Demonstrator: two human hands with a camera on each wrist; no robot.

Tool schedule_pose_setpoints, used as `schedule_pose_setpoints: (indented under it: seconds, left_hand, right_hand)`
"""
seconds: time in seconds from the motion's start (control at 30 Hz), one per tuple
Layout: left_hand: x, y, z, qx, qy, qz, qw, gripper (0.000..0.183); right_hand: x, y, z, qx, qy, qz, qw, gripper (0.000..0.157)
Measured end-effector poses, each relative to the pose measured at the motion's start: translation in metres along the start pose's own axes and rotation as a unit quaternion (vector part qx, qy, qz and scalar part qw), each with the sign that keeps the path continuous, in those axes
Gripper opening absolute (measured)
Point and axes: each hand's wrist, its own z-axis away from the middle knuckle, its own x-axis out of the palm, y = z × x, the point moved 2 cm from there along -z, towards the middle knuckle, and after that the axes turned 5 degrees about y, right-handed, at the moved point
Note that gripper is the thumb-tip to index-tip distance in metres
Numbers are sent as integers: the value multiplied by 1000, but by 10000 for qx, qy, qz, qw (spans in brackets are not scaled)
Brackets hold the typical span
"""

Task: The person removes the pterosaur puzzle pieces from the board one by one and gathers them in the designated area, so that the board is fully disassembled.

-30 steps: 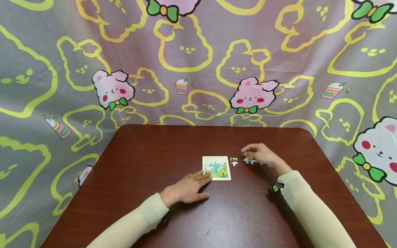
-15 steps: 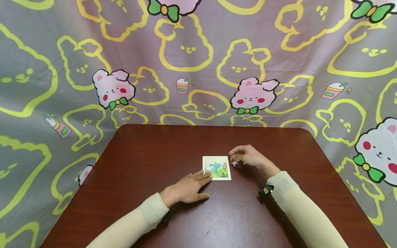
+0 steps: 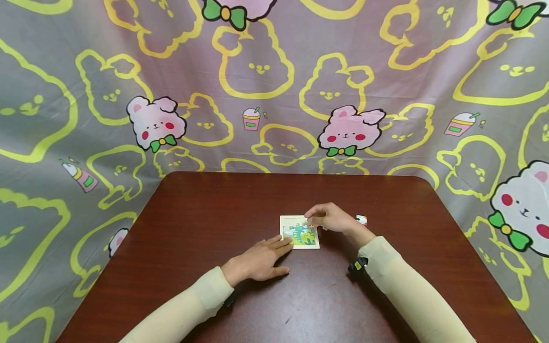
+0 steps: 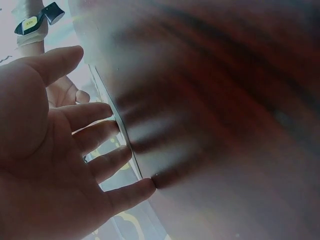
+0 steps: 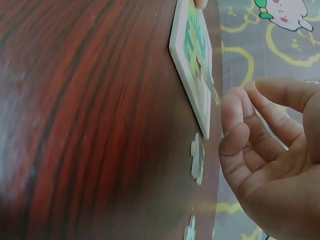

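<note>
A flat jigsaw puzzle board (image 3: pixel 293 217) with a pale frame and a green dinosaur picture lies mid-table. My left hand (image 3: pixel 257 261) is palm down at its lower left, fingers spread and fingertips over that corner. In the left wrist view, the fingers (image 4: pixel 107 164) are extended. My right hand (image 3: pixel 334 220) is over the board's upper right corner, thumb and fingertips together. In the right wrist view, it pinches the end of a thin puzzle piece (image 5: pixel 210 82) tilted against the picture. Fingers hide part of that piece.
A loose puzzle piece (image 5: pixel 198 160) lies right beside the board, mostly hidden under my right hand in the head view. Farther right is another piece (image 3: pixel 361 219). The brown table (image 3: pixel 223 200) meets a patterned curtain (image 3: pixel 274 95) at the back.
My right hand has moved left from the loose pieces to the board's upper right corner, bringing a puzzle piece. The left hand has stayed in place.
</note>
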Motion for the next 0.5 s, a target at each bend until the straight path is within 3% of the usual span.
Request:
schedule_pose_setpoints:
  seconds: [0.5]
  left_hand:
    - [0,0,1,1,-13,-27,10000,66]
  right_hand:
    - [20,-8,-10,-47,-339,-55,9994,22]
